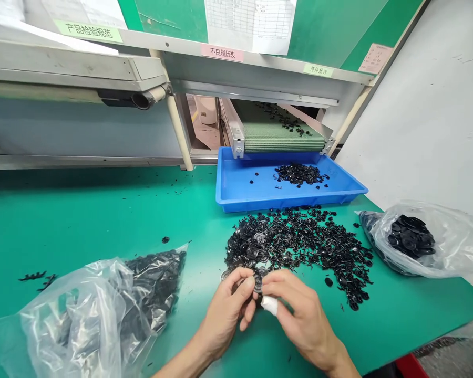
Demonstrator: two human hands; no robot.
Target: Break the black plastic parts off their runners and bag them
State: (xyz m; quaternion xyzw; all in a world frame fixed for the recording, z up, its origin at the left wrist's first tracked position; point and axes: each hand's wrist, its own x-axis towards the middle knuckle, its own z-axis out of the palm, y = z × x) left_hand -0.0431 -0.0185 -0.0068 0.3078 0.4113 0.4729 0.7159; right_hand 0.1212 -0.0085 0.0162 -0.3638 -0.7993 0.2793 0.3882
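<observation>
My left hand (229, 307) and my right hand (299, 312) meet near the front of the green table, fingers pinched together on one small round black plastic part (258, 284). A white wrap covers a fingertip of my right hand. Just beyond my hands lies a wide heap of black plastic parts and sprue pieces (299, 244).
A blue tray (236, 189) with a few black parts sits under the end of a green conveyor belt (276, 134). A clear bag of black scrap (102, 310) lies at the left, another clear bag of round parts (413, 239) at the right. Table edge runs close at front right.
</observation>
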